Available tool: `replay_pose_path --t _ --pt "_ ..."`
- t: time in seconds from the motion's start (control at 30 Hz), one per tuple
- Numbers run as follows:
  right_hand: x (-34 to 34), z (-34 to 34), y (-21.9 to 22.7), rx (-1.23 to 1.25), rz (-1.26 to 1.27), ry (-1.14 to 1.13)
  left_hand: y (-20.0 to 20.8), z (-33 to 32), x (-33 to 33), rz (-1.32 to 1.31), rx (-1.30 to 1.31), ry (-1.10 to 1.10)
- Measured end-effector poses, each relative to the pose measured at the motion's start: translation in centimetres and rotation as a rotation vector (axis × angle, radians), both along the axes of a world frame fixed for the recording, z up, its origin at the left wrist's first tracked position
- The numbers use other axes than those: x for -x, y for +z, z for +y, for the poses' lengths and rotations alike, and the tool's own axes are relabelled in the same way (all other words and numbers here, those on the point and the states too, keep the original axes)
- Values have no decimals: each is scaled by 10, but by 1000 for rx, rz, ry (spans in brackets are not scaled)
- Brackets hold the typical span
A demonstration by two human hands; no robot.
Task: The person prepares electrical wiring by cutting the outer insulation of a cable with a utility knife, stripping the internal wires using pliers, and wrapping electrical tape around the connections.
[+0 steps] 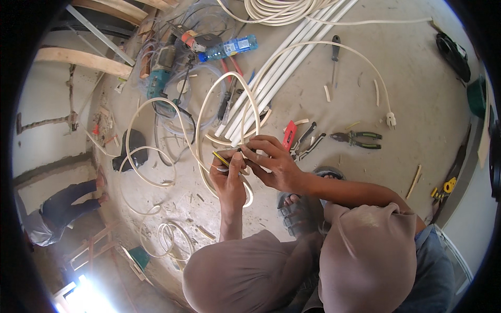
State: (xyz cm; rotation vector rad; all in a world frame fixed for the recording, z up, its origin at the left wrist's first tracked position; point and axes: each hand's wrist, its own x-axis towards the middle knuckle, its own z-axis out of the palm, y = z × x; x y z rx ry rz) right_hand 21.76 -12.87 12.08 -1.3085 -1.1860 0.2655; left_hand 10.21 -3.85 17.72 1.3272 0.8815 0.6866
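My left hand [229,180] is closed around a white cable [202,112] at the middle of the view. A yellowish wire end [221,158] sticks out by its thumb. Fingers bent, my right hand [274,164] meets the left at a small dark part [243,149] on the cable; the fingers hide most of it, so its kind cannot be made out. One run of cable arches up from the hands and over to a white plug [390,120] on the floor at the right. Other loops hang left of the hands and lie on the floor.
Right of my hands lie a red-handled cutter [289,135], pliers [356,137] and a screwdriver [335,52]. White conduits [292,62] and a cable coil [284,9] are ahead. A power tool [159,78] and a blue bottle [229,48] lie far left. Another person [62,208] is at the left.
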Motion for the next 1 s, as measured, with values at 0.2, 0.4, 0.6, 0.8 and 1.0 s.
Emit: replay_pose_path --t 0.2,0.4,0.6,0.8,1.0 --pt "15 6 -15 -26 36 -29 10 6 -8 16 129 -22" --pt "22 5 -18 -88 48 8 5 17 0 35 58 -10" --pt "7 -1 -8 -24 498 148 8 10 0 157 -81 15" --pt "-37 -10 5 27 291 404 4 14 7 161 -112 -91" --pt "-67 13 41 87 438 693 -4 11 13 131 35 -134"
